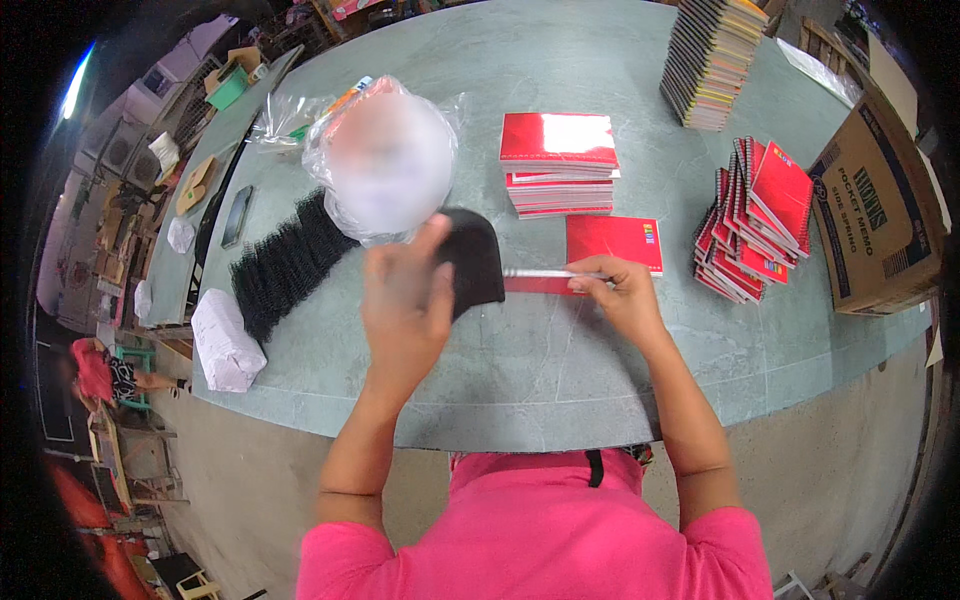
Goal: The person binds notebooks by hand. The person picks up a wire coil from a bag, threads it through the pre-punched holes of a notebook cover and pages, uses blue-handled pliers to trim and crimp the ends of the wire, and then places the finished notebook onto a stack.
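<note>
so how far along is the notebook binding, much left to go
Done, by the look of it: spiral-bound notebooks fanned at the right and a tall bound stack at the far edge. In hand: the left hand holds a black piece, and the right hand pinches the edge of a red pad. Left: a neat stack of red pads and a row of black spirals.

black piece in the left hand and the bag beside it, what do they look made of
The black piece in the left hand looks like matte card or thin plastic: flat, dull, no shine; which one I cannot tell. The bag looks like thin clear plastic film: see-through, crinkled, with glossy highlights.
</note>
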Action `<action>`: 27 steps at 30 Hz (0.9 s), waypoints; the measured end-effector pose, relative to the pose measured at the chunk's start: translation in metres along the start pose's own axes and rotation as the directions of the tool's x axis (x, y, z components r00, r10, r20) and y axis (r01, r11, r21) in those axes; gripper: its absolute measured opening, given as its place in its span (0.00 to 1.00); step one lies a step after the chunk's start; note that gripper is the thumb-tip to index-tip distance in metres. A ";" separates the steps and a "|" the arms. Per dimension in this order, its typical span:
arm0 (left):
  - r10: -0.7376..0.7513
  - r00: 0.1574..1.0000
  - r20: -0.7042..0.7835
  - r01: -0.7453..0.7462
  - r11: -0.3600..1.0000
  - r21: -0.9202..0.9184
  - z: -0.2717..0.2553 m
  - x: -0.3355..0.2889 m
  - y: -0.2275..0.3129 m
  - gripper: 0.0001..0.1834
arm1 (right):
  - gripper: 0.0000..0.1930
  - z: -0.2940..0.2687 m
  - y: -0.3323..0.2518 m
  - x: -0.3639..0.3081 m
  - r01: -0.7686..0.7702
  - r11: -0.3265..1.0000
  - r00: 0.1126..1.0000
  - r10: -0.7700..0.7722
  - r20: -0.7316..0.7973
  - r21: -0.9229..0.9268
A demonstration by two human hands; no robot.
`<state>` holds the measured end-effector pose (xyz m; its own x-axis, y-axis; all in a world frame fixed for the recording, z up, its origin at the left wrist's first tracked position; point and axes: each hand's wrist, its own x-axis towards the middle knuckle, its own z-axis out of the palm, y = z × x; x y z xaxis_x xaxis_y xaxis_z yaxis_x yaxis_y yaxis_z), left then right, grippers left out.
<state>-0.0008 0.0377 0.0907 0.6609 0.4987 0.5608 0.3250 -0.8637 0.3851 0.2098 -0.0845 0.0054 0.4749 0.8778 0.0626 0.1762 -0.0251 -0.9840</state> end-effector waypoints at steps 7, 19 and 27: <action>-0.039 0.971 -0.237 0.008 0.992 -0.128 0.012 0.012 0.005 0.22 | 0.10 0.001 0.009 -0.002 -0.076 0.961 0.997 0.080 -0.003 0.265; 0.118 0.930 0.347 -0.063 0.985 -0.163 0.042 0.000 -0.005 0.18 | 0.09 0.010 0.017 -0.001 -0.037 0.965 0.999 0.029 0.034 0.261; 0.106 0.934 0.340 -0.021 0.970 -0.244 0.045 0.009 0.006 0.17 | 0.13 0.012 0.027 -0.001 0.093 0.979 0.974 -0.127 0.188 0.182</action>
<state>0.0379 0.0336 0.0654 0.8820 0.3500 0.3156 0.1363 -0.8305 0.5401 0.2037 -0.0802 -0.0235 0.2780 0.9480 0.1550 0.0598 0.1439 -0.9878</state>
